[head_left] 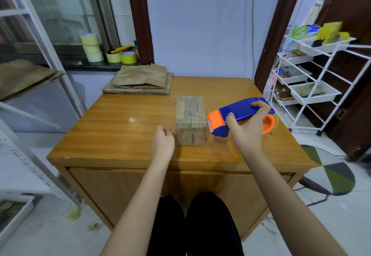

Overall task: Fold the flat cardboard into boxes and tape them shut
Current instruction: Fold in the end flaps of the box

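Note:
A small folded cardboard box (190, 120) stands on the wooden table (120, 131), with clear tape across its top and near side. My right hand (248, 127) grips a blue and orange tape dispenser (236, 115) just right of the box, its orange cutter end close to the box's right edge. My left hand (163, 142) rests against the box's lower left corner with loosely curled fingers, holding nothing. A stack of flat cardboard (140, 81) lies at the table's far left corner.
Yellow tape rolls (92, 48) and a yellow knife (118, 50) sit on the window sill behind. A white wire rack (313, 79) with trays stands right of the table. More flat cardboard (24, 75) lies on a shelf at left. A patterned stool (329, 171) stands at right.

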